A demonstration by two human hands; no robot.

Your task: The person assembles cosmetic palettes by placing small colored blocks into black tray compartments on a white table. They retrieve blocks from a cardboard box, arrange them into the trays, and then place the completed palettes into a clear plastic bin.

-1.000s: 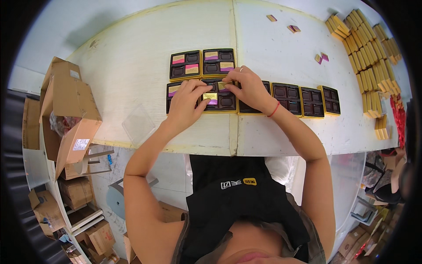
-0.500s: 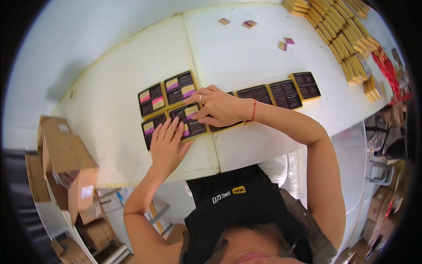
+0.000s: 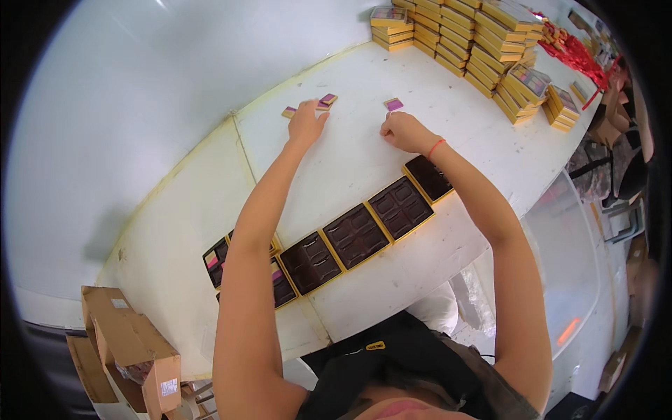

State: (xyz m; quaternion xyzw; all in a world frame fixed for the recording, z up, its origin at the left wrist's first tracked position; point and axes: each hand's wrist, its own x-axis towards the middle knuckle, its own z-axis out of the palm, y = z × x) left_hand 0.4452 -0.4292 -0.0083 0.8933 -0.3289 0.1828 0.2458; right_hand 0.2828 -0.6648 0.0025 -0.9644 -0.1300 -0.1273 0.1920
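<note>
My left hand (image 3: 306, 126) is over the far table among small gold-and-purple tiles (image 3: 328, 99), thumb apart from the fingers; the fingertips are partly hidden, with one tile (image 3: 288, 112) just left of them. My right hand (image 3: 407, 133) is curled, fingertips down on the table, just in front of a purple tile (image 3: 393, 104); whatever is under its fingers is hidden. Below the hands runs a slanting row of gold-edged boxes with dark moulded inserts, among them a tray (image 3: 355, 236) with bare compartments. At the left end, trays (image 3: 215, 259) bearing a few coloured tiles are partly covered by my left forearm.
Stacks of gold-edged boxes (image 3: 448, 42) stand along the far right of the white table (image 3: 175, 245). Red ribbon-like material (image 3: 570, 59) lies beyond them. An opened cardboard carton (image 3: 133, 343) is at the lower left, off the table edge.
Both hands have left the tile-bearing trays and reached out to the loose tiles at the far side. The view has shifted right, bringing the box stacks further in.
</note>
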